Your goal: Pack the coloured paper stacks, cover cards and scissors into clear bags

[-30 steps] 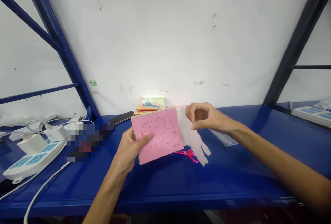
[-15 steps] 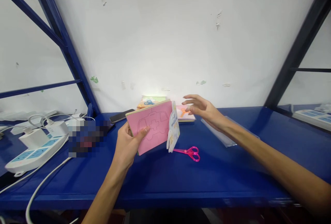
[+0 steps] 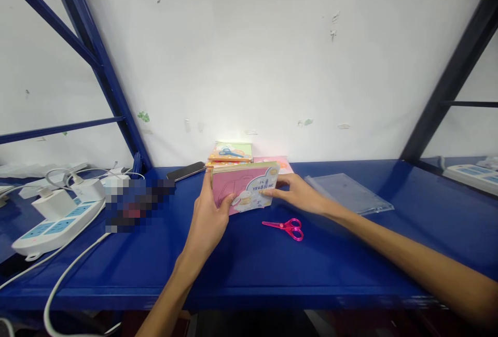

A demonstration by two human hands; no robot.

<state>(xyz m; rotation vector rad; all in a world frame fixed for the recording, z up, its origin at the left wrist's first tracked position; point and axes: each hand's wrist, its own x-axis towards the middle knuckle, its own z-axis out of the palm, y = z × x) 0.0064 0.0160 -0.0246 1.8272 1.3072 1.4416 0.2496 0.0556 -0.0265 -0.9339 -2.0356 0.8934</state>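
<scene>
A stack of pink paper sheets (image 3: 229,182) with a vehicle outline is held upright above the table, a white printed card (image 3: 259,192) lying across its right front. My left hand (image 3: 212,210) grips the stack's left side, thumb in front. My right hand (image 3: 293,192) pinches the right edge of the card and stack, its other fingers partly hidden behind. Just below, pink scissors (image 3: 286,227) lie on the blue table, their handles to the right.
Packaged paper sets (image 3: 231,151) are piled by the wall. A clear plastic sleeve (image 3: 350,192) lies right of the hands. At left are a black phone (image 3: 187,171), a power strip (image 3: 58,228), white cables and a pixelated patch.
My right hand has come down and left onto the stack and card. The white card, edge-on before, now lies against the pink sheets. My left hand has moved right with the stack.
</scene>
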